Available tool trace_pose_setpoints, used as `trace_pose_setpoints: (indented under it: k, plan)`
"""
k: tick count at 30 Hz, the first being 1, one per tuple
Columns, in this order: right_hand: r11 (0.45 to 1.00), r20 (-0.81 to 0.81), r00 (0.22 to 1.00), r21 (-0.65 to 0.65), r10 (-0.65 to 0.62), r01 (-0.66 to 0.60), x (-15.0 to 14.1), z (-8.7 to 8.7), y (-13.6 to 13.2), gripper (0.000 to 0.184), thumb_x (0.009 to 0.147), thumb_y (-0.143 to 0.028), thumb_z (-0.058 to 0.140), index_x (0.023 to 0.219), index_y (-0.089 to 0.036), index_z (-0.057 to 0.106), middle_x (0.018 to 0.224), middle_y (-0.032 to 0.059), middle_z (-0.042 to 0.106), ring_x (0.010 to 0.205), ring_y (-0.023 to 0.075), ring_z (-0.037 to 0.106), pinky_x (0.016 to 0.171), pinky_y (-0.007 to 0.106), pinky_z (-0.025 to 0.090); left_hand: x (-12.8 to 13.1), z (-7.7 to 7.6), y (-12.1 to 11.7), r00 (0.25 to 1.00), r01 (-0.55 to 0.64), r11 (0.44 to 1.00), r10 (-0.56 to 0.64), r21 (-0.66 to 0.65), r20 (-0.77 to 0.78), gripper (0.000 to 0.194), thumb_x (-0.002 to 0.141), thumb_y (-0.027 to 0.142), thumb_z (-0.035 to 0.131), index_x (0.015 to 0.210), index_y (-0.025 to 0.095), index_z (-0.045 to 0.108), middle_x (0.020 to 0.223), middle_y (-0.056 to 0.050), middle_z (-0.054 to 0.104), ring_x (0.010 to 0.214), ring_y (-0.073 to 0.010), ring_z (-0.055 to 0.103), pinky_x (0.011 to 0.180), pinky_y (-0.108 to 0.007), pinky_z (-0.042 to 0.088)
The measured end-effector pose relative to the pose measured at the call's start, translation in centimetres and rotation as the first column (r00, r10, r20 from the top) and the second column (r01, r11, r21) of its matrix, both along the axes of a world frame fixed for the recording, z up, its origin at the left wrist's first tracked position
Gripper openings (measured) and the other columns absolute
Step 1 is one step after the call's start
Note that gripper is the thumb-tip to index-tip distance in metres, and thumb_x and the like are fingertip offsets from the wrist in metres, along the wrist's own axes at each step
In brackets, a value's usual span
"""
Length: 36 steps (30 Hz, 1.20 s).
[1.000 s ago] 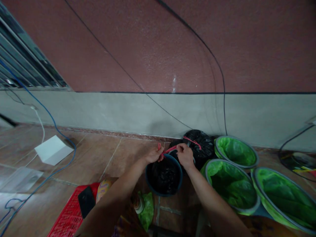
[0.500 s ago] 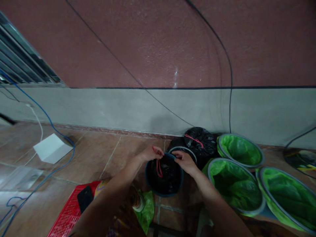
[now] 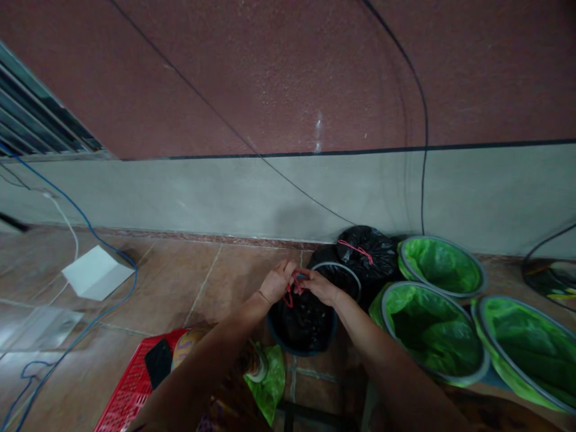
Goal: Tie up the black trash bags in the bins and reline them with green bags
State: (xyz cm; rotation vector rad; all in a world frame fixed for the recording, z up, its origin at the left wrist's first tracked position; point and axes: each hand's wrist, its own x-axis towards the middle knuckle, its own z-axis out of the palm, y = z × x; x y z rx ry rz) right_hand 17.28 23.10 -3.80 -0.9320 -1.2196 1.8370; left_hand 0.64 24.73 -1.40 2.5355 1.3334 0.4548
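Observation:
A black plastic bag (image 3: 306, 324) fills a round dark bucket (image 3: 278, 341) on the tiled floor in front of me. My left hand (image 3: 279, 282) is closed on a red drawstring (image 3: 288, 295) above the bucket's far side. Touching it from the right, my right hand (image 3: 318, 285) pinches the same red drawstring. The fingertips of both hands meet there, and part of the string is hidden between them. Just behind stands a black-lined bin with a grey rim (image 3: 355, 277). Beside that, a full black bag (image 3: 366, 247) is tied with red string.
Several bins lined with green bags, such as the near one (image 3: 432, 336), stand to the right. A red plastic basket (image 3: 123, 390) with a dark phone (image 3: 158, 363) is at lower left. A white folded board (image 3: 96, 273) and a blue cable (image 3: 96, 315) lie on the floor.
My right hand has left the bucket's right rim and moved left to join my left hand at the red drawstring. The hanging loop is now gathered up between my fingers.

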Motion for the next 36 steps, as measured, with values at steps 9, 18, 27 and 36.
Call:
trace_pose_setpoints:
  k: [9, 18, 27, 36]
  plan:
    - [0.996, 0.027, 0.997, -0.04, -0.077, 0.078, -0.3, -0.7, -0.3, 0.016, 0.064, -0.03, 0.066, 0.074, -0.017, 0.067, 0.069, -0.0012, 0.064, 0.065, 0.0109, 0.05, 0.066, 0.024, 0.038, -0.7, 0.5, 0.1, 0.972, 0.072, 0.967, -0.014, 0.244, -0.235, 0.03, 0.091, 0.038, 0.045, 0.08, 0.017, 0.064, 0.081, -0.007, 0.063, 0.082, -0.02, 0.059, 0.083, -0.036, 0.043]
    - [0.944, 0.299, 0.896, 0.147, -0.327, 0.296, 0.8, -0.8, -0.5, 0.022, 0.074, -0.039, 0.055, 0.075, -0.018, 0.06, 0.062, -0.0023, 0.058, 0.055, 0.0108, 0.049, 0.053, 0.023, 0.035, -1.3, -0.2, -0.1, 0.938, 0.143, 0.989, -0.147, -0.033, -0.314, 0.035, 0.093, 0.034, 0.041, 0.085, 0.014, 0.069, 0.082, -0.009, 0.067, 0.071, -0.0164, 0.06, 0.071, -0.027, 0.042]
    - [0.905, 0.8, 0.433, 0.407, -0.417, 0.119, 3.0, -2.8, -1.8, 0.014, 0.083, -0.02, 0.045, 0.077, -0.019, 0.058, 0.073, 0.0027, 0.063, 0.07, 0.0139, 0.056, 0.064, 0.025, 0.034, -3.9, -2.1, -0.9, 0.976, -0.031, 0.865, 0.134, -0.5, 0.17, 0.042, 0.087, 0.045, 0.044, 0.062, 0.015, 0.061, 0.056, 0.001, 0.053, 0.051, -0.0088, 0.044, 0.052, -0.021, 0.034]
    - [0.94, 0.909, 0.244, 0.31, -0.338, 0.145, 4.1, -4.9, -2.9, 0.019, 0.086, -0.019, 0.044, 0.079, -0.019, 0.061, 0.073, 0.0042, 0.065, 0.071, 0.0144, 0.059, 0.063, 0.024, 0.034, -3.7, -3.7, -2.3, 0.684, -0.082, 0.556, 0.635, -0.827, 0.359, 0.035, 0.073, 0.048, 0.057, 0.067, 0.014, 0.065, 0.053, 0.001, 0.053, 0.056, -0.0114, 0.05, 0.056, -0.023, 0.037]
